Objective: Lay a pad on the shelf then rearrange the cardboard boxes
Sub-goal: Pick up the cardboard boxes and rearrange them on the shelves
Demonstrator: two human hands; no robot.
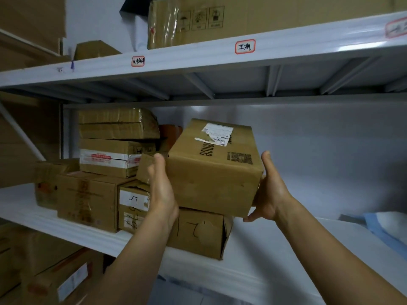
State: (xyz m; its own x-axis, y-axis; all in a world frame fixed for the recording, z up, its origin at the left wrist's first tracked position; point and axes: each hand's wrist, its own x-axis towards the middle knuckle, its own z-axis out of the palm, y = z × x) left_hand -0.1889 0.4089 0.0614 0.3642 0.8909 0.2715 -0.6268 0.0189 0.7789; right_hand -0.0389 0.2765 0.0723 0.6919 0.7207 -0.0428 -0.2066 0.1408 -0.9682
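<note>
Now left hand (pixel 161 190) and right hand (pixel 269 190) clasp tilted box (pixel 214 172).

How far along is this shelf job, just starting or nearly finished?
The padding step looks done: a white pad covers the middle shelf. The rearranging is under way: the left hand and right hand hold a labelled cardboard box by its sides, just above a smaller box. Other boxes are stacked at the left. How many remain to be moved is unclear.
</note>
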